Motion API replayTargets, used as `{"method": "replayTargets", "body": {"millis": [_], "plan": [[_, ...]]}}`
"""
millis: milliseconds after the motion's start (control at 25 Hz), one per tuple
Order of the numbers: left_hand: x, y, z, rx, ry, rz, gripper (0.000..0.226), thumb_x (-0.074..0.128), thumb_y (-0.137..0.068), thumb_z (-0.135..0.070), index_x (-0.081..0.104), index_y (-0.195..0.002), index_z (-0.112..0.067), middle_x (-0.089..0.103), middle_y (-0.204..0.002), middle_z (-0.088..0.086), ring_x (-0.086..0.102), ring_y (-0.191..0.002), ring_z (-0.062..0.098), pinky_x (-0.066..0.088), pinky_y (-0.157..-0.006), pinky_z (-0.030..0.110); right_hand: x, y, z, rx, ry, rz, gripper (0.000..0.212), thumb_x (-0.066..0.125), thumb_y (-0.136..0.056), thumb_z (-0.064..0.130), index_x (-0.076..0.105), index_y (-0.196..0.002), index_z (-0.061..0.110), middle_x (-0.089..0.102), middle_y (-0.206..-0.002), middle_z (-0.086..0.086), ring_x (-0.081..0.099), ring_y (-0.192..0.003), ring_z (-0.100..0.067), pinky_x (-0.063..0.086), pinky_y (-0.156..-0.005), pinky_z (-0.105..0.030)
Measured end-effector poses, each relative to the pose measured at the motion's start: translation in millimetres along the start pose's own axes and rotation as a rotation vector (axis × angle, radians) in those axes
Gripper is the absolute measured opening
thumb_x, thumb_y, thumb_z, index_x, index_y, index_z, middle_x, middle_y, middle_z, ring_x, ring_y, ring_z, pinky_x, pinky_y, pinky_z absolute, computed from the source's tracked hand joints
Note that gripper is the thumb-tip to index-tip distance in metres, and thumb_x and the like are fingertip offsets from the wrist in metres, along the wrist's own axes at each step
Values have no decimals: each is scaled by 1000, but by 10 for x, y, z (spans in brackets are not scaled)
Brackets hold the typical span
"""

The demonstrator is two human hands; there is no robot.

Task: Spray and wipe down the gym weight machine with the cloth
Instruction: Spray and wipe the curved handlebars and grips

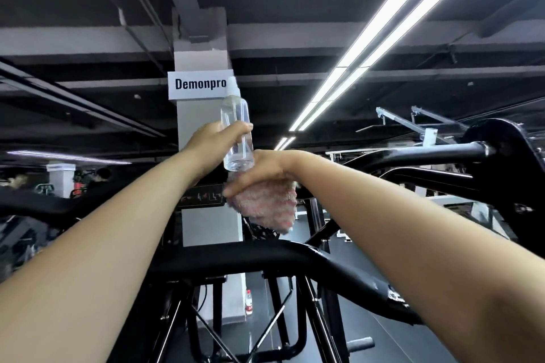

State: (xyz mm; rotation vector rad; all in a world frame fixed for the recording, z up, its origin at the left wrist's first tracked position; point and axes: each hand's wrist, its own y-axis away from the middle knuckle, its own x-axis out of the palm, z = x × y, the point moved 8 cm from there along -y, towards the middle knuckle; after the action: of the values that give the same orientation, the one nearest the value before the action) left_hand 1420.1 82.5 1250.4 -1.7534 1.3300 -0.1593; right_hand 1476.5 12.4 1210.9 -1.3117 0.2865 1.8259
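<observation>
1. The left hand (211,146) has its fingers curled round a clear spray bottle (236,132), thumb across the front, and holds it upright with the white nozzle at the top.
2. The right hand (259,172) lies just below the bottle's base, fingers bent down over a pink-and-white striped cloth (267,203); they press the cloth, which hangs in a bunch under the palm. Whether the cloth touches the machine I cannot tell.
3. Both bare forearms reach up from the lower corners and meet at the centre.
4. The black weight machine (265,256) fills the lower half: a thick curved bar below the hands, struts beneath, heavier arms to the right.
5. Behind the hands stands a pale pillar (206,227) with a white sign (200,84) reading "Demonpro".
6. A small bottle with a red label (249,302) stands at the pillar's foot.
7. The ceiling is dark, with beams, crossed by long strip lights (371,44).
</observation>
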Motion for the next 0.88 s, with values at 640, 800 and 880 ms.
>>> {"method": "replayTargets", "body": {"millis": [640,800,880], "plan": [[106,-82,185,-179,-387,21,73,38,-54,-69,67,-98,-18,63,-107,12,56,-100,33,44,-90,40,-105,453,13,-43,913,-794,37,53,-89,44,54,-118,20,60,-113,-2,51,-109,-23,34,-91,-34],[128,-99,173,-159,-437,17,79,35,-57,-70,66,-106,-16,61,-112,13,54,-102,33,42,-89,38,-143,575,-52,28,1041,-779,33,55,-87,41,55,-115,24,59,-115,1,47,-111,-23,30,-96,-36],[140,-99,166,-146,-470,12,75,35,-63,-68,65,-109,-17,59,-116,13,52,-101,32,41,-84,37,-145,607,-77,49,1081,-748,36,57,-86,46,56,-114,24,59,-116,0,46,-111,-23,28,-99,-38]]}}
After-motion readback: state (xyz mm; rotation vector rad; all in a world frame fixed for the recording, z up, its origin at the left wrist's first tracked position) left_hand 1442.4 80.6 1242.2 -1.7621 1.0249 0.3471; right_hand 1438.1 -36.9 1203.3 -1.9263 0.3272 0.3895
